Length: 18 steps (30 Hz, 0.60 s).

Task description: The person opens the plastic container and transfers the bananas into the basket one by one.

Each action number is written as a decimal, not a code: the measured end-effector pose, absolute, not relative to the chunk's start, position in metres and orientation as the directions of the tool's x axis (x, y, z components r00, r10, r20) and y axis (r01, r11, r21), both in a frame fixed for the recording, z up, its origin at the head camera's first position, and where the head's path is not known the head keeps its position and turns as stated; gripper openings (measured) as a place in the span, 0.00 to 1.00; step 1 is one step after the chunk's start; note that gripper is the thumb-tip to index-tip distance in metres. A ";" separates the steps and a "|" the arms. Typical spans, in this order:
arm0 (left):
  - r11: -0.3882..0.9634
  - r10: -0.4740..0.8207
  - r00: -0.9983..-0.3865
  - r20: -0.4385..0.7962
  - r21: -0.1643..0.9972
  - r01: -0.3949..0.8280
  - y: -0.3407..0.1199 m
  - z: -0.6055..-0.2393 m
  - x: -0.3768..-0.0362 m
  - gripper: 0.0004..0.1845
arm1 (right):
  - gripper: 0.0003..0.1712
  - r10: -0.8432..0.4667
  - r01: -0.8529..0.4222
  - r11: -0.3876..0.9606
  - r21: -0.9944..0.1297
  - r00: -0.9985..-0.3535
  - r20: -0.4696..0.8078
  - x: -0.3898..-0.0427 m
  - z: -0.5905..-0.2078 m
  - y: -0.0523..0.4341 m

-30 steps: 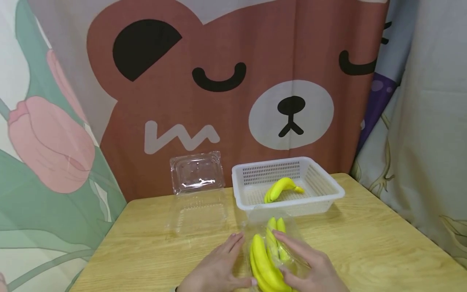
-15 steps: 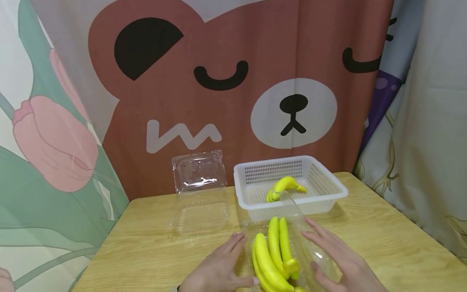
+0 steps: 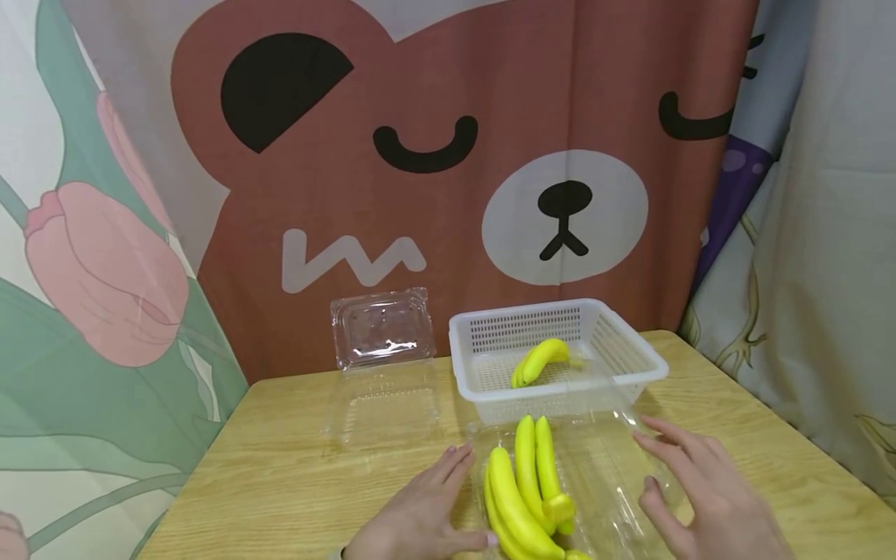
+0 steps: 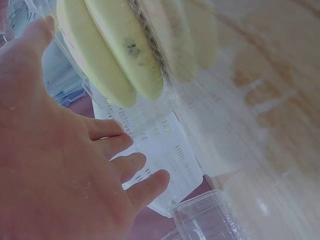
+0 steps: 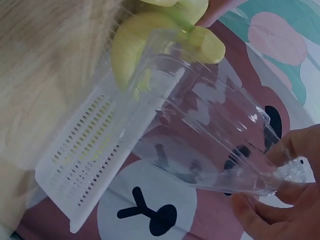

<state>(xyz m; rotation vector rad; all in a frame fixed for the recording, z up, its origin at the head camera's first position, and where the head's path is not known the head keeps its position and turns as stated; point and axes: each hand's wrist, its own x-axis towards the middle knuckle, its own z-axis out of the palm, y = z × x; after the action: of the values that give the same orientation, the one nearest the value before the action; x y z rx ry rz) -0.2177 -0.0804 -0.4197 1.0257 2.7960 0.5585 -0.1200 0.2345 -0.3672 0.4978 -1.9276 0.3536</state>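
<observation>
Opening clamshell lid, low centre of frame.
R hand pinches lid edge; L hand flat, steadying tray w/ bananas. Swing lid slowly.

Both wrists and the near end of the banana bunch run off the head view's bottom edge; the clear lid's outline barely shows.

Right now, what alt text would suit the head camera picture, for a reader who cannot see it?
A person's left hand rests against an open clear plastic clamshell box holding a bunch of yellow bananas, while the right hand grips its lid. Behind, on the wooden table, a white slotted plastic basket holds one more yellow banana.
</observation>
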 end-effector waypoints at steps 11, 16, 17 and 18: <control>0.699 0.652 -0.758 0.013 0.376 0.608 -0.081 -0.418 -0.217 0.59 | 0.25 -0.037 -0.173 0.974 -0.143 -0.750 0.660 -0.117 -0.367 0.282; 0.706 0.648 -0.762 0.009 0.368 0.605 -0.081 -0.416 -0.217 0.60 | 0.34 0.068 0.027 0.989 -0.146 -0.958 0.279 -0.122 -0.384 0.308; 0.707 0.647 -0.763 0.007 0.369 0.603 -0.081 -0.416 -0.217 0.60 | 0.36 0.069 0.039 0.989 -0.145 -0.975 0.210 -0.124 -0.388 0.311; 0.708 0.645 -0.764 0.005 0.371 0.601 -0.081 -0.416 -0.217 0.60 | 0.37 0.073 0.052 0.988 -0.147 -0.988 0.138 -0.126 -0.391 0.314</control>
<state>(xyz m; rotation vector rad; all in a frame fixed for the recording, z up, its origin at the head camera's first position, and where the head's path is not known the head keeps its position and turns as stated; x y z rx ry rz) -0.2167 -0.0811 -0.4157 1.0209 2.7871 0.5380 -0.1257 0.3141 -0.3911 -0.0943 -2.9893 0.2157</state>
